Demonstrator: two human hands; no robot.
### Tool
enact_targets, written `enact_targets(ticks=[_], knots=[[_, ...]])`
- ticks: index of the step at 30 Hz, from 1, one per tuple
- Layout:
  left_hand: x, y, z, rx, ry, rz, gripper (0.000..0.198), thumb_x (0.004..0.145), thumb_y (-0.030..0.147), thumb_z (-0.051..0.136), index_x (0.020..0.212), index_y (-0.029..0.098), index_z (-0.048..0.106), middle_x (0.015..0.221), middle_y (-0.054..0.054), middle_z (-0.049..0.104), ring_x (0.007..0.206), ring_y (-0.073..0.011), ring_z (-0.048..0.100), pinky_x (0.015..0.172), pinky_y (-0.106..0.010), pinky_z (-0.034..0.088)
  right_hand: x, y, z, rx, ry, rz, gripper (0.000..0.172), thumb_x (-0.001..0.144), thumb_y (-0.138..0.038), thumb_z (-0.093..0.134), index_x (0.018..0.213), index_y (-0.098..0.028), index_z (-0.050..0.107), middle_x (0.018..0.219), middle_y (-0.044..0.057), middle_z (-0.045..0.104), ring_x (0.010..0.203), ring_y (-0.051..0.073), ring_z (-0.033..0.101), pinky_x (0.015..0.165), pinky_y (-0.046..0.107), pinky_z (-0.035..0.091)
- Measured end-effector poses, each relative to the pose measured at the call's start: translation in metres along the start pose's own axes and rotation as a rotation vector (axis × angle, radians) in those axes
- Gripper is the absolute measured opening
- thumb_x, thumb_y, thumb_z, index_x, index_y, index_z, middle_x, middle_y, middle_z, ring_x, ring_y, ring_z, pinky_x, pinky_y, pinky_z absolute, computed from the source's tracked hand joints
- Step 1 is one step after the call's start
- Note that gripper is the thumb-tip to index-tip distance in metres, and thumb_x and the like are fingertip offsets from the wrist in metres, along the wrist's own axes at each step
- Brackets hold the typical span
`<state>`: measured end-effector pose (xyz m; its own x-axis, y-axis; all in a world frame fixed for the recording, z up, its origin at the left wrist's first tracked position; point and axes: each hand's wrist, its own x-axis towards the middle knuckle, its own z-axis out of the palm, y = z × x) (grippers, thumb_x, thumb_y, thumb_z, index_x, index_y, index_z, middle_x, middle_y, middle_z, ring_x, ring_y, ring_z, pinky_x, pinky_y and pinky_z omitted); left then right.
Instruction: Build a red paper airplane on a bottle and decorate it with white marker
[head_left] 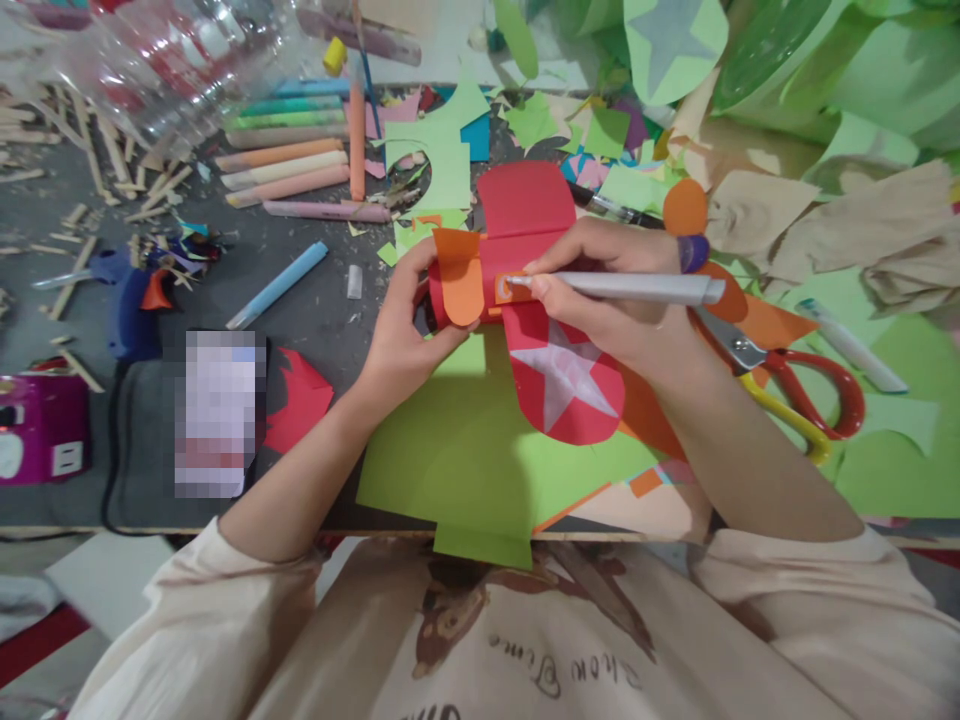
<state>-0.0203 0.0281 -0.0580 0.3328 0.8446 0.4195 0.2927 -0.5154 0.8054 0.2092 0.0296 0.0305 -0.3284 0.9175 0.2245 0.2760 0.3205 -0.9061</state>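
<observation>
A red paper airplane model (517, 250) with orange paper parts lies between my hands. My left hand (409, 325) is closed round its left end, beside a rounded orange paper strip (461, 280). In my right hand (600, 290) is a silver-grey pen (637, 287), its tip touching a small orange paper piece (512, 288) on the red body, where a pale curved mark shows. The model's near wing (562, 380) carries a silver star; the far wing (525, 195) is plain red. Green paper (435, 440) lies underneath.
Scissors (780, 365) with red and yellow handles lie by my right forearm. At left are a blue glue gun (131, 300), a phone (221, 410), a red paper scrap (298, 400) and a blue marker (277, 285). Several markers (289, 165), a plastic bottle (187, 60) and paper scraps (551, 120) sit farther back.
</observation>
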Motion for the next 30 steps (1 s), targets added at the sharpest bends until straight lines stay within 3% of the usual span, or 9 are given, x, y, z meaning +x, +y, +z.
enact_targets(ticks=[10, 18, 21, 25, 30], knots=[[0.0008, 0.0005, -0.0003, 0.032, 0.004, 0.021, 0.072, 0.087, 0.052, 0.07, 0.145, 0.033, 0.031, 0.147, -0.01, 0.047, 0.136, -0.0286, 0.051, 0.111, -0.042, 0.048, 0.0007, -0.0014, 0.0004, -0.067, -0.052, -0.035, 0.016, 0.088, -0.031, 0.066, 0.073, -0.026, 0.065, 0.068, -0.002, 0.069, 0.058, 0.015, 0.06, 0.053, 0.031, 0.046], [0.0005, 0.0007, -0.0004, 0.015, -0.008, 0.004, 0.072, 0.087, 0.053, 0.07, 0.144, 0.032, 0.032, 0.147, -0.011, 0.046, 0.137, -0.0282, 0.05, 0.11, -0.041, 0.05, 0.0052, 0.0017, -0.0014, -0.047, -0.026, -0.034, 0.016, 0.079, -0.023, 0.07, 0.065, -0.025, 0.061, 0.06, -0.003, 0.064, 0.053, 0.013, 0.053, 0.049, 0.03, 0.042], [0.0002, -0.0009, -0.0008, 0.001, -0.009, 0.007, 0.072, 0.086, 0.052, 0.071, 0.144, 0.033, 0.032, 0.148, -0.011, 0.045, 0.138, -0.028, 0.049, 0.11, -0.041, 0.05, 0.0055, 0.0023, -0.0014, -0.032, 0.019, -0.069, 0.015, 0.081, -0.024, 0.069, 0.068, -0.026, 0.062, 0.063, -0.001, 0.065, 0.054, 0.014, 0.055, 0.049, 0.031, 0.041], [0.0005, -0.0011, -0.0018, 0.003, -0.017, 0.001, 0.072, 0.086, 0.051, 0.071, 0.144, 0.033, 0.032, 0.147, -0.01, 0.045, 0.137, -0.0285, 0.049, 0.11, -0.043, 0.049, 0.0023, 0.001, -0.0012, -0.074, -0.004, -0.019, 0.014, 0.088, -0.032, 0.066, 0.074, -0.027, 0.065, 0.072, 0.0, 0.07, 0.062, 0.017, 0.062, 0.055, 0.034, 0.048], [0.0014, 0.0019, -0.0017, -0.003, -0.011, 0.005, 0.071, 0.086, 0.051, 0.071, 0.143, 0.032, 0.033, 0.146, -0.011, 0.046, 0.137, -0.0288, 0.05, 0.111, -0.043, 0.049, -0.0007, -0.0015, -0.0014, -0.073, -0.034, 0.014, 0.018, 0.088, -0.036, 0.065, 0.073, -0.027, 0.065, 0.069, -0.001, 0.069, 0.059, 0.017, 0.062, 0.053, 0.033, 0.049]])
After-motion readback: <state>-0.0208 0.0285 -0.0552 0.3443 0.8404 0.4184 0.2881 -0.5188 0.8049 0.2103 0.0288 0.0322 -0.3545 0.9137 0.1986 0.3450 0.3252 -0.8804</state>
